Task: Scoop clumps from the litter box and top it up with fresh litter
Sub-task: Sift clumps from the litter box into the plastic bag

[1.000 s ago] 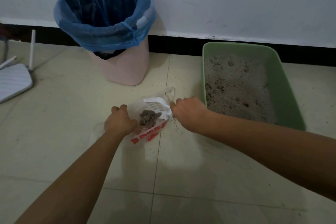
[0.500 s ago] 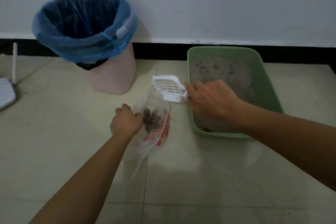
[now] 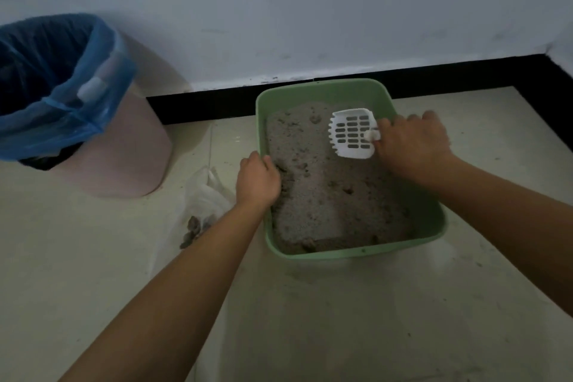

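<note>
Scooping step. My right hand (image 3: 414, 146) curled round handle of white slotted scoop (image 3: 352, 133), blade empty, over litter at 1 o'clock in green litter box (image 3: 350, 254). My left hand (image 3: 257, 180) grips rim at 9 o'clock. Next, likely: dig under clumps (image 3: 290, 178), sift, tip into plastic bag (image 3: 204, 195) at 8 o'clock.
</note>
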